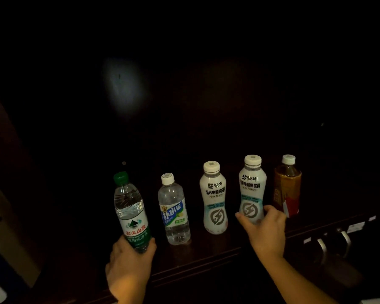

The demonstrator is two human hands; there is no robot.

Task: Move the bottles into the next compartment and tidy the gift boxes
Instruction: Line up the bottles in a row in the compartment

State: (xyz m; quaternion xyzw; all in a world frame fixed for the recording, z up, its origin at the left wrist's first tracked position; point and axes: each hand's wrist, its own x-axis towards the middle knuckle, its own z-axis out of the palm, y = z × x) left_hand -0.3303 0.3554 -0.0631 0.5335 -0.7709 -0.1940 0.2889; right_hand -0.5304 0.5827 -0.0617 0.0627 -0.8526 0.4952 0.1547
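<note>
- Standing in one row on a dark shelf (206, 257): five bottles, all upright or nearly so, well lit against an almost black compartment.
- Green-capped water bottle (131, 212), leftmost, is held low on its label by the left hand (128, 270); the grip is closed around the base, and the bottle is tilted slightly and appears lifted off the shelf, though the dim light makes contact hard to judge.
- Clear bottle with blue label (174, 210) stands just beside it, untouched.
- First white drink bottle (214, 198) stands at mid-row, untouched.
- Second white drink bottle (251, 190) is gripped at its lower half by the right hand (264, 229), thumb and fingers wrapped on either side; its base is hidden by the hand.
- Amber tea bottle (287, 186) stands at the right end, close behind the right hand, untouched.
- Progress, as judged: early. Two bottles are in hand; none can be confirmed as sitting in a neighbouring compartment, which is not discernible in the darkness.
- Remaining: three bottles to be taken up, all five to be set down next door.
- Gift boxes: none visible; tidying is judged not yet begun.
</note>
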